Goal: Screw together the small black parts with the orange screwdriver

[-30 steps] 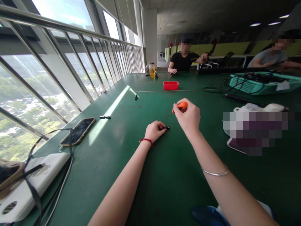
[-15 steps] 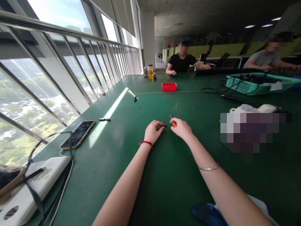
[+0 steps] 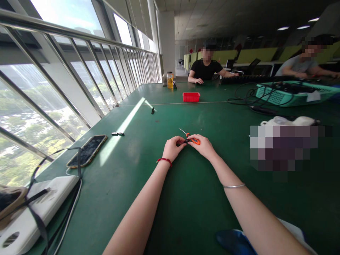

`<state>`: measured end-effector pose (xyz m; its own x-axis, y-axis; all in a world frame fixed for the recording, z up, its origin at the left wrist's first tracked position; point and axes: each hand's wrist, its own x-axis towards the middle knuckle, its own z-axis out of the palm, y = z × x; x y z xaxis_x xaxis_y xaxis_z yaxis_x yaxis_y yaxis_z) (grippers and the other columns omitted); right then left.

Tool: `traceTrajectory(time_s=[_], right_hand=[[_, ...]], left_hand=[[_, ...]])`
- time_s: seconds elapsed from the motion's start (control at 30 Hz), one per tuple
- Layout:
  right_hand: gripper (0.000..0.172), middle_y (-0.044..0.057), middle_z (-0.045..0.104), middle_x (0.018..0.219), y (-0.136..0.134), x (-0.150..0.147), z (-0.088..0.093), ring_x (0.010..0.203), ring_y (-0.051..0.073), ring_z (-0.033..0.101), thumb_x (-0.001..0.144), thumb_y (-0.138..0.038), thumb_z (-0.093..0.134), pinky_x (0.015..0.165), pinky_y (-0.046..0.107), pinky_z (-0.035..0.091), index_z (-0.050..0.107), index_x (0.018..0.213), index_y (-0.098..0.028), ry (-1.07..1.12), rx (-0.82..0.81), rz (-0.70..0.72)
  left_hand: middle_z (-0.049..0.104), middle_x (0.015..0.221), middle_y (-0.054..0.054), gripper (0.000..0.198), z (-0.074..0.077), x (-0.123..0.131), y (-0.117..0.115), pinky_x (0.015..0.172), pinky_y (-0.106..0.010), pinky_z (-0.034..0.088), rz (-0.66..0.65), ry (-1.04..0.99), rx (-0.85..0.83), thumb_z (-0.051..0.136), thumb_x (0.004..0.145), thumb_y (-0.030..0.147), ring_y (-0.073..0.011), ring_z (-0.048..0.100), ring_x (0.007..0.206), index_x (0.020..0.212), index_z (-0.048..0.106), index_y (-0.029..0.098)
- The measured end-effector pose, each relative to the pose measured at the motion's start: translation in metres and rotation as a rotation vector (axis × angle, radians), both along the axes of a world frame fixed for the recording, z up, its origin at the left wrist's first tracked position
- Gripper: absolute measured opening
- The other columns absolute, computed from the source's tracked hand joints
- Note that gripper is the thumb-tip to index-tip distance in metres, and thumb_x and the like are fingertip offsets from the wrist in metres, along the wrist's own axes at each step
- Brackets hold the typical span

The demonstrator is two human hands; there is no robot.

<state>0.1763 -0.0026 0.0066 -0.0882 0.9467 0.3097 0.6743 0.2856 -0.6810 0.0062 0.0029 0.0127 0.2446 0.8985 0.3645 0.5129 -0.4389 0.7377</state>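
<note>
Over the green table (image 3: 148,184), my left hand (image 3: 173,147) pinches a small black part (image 3: 186,141) between thumb and fingers. My right hand (image 3: 203,145) is closed around a screwdriver (image 3: 196,141) with an orange and black handle. Its thin metal shaft points up and to the left, away from the part. The right fingertips are right beside the black part; whether they touch it I cannot tell. Fingers hide much of the part.
A phone (image 3: 87,151), a white power strip (image 3: 39,209) with cables, and small black pieces (image 3: 118,134) lie leftward. Ahead stands a red tray (image 3: 191,97); a teal basket (image 3: 294,95) is far right. A person (image 3: 205,69) sits across the table.
My right hand has moved left, up to the black part in my left hand. The screwdriver has turned, its shaft now leaning further left. The left hand has barely moved.
</note>
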Motion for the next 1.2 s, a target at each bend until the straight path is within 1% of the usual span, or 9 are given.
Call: traceTrajectory(time_s=[0.1, 0.2, 0.47, 0.8, 0.97, 1.2], right_hand=[[0.022, 0.002, 0.066, 0.096, 0.005, 0.003, -0.005, 0.087, 0.020, 0.062, 0.074, -0.036, 0.060, 0.078, 0.032, 0.048, 0.066, 0.092, -0.026, 0.088, 0.007, 0.063], [0.023, 0.003, 0.068, 0.097, 0.008, 0.005, -0.007, 0.089, 0.021, 0.063, 0.073, -0.037, 0.061, 0.080, 0.035, 0.049, 0.066, 0.092, -0.023, 0.166, -0.011, 0.114], [0.025, 0.005, 0.069, 0.096, 0.007, 0.009, -0.003, 0.090, 0.021, 0.064, 0.071, -0.035, 0.064, 0.086, 0.037, 0.048, 0.067, 0.089, -0.019, 0.295, -0.057, 0.210], [0.024, 0.006, 0.070, 0.091, 0.003, 0.008, 0.003, 0.088, 0.020, 0.064, 0.070, -0.033, 0.064, 0.087, 0.036, 0.047, 0.068, 0.086, -0.016, 0.354, -0.074, 0.248], [0.024, 0.005, 0.070, 0.091, 0.003, 0.009, 0.005, 0.089, 0.020, 0.064, 0.069, -0.033, 0.065, 0.088, 0.036, 0.046, 0.068, 0.085, -0.016, 0.347, -0.086, 0.263], [0.024, 0.005, 0.069, 0.092, 0.004, 0.010, 0.003, 0.088, 0.019, 0.063, 0.069, -0.034, 0.065, 0.088, 0.035, 0.046, 0.068, 0.085, -0.016, 0.335, -0.074, 0.252]], left_hand=[[0.069, 0.079, -0.003, 0.012, 0.000, 0.000, -0.001, 0.074, -0.026, 0.051, -0.021, -0.024, -0.039, 0.065, 0.071, 0.023, -0.0145, 0.064, 0.073, 0.080, 0.067, 0.016], [0.071, 0.079, -0.004, 0.015, 0.002, 0.000, -0.002, 0.073, -0.026, 0.051, -0.035, -0.046, -0.080, 0.065, 0.072, 0.027, -0.0155, 0.065, 0.073, 0.082, 0.069, 0.016], [0.072, 0.081, -0.006, 0.020, 0.006, -0.003, -0.003, 0.074, -0.027, 0.051, -0.062, -0.091, -0.142, 0.065, 0.072, 0.030, -0.0179, 0.066, 0.077, 0.083, 0.072, 0.014], [0.073, 0.084, -0.007, 0.023, 0.005, -0.005, -0.002, 0.077, -0.028, 0.052, -0.085, -0.147, -0.191, 0.067, 0.070, 0.032, -0.0193, 0.067, 0.080, 0.083, 0.073, 0.014], [0.073, 0.084, -0.005, 0.021, 0.004, -0.007, -0.001, 0.078, -0.029, 0.052, -0.096, -0.144, -0.197, 0.066, 0.071, 0.031, -0.0189, 0.067, 0.080, 0.082, 0.073, 0.015], [0.073, 0.086, -0.006, 0.020, 0.007, -0.006, -0.003, 0.079, -0.028, 0.052, -0.100, -0.089, -0.169, 0.063, 0.074, 0.028, -0.0186, 0.067, 0.081, 0.085, 0.073, 0.014]])
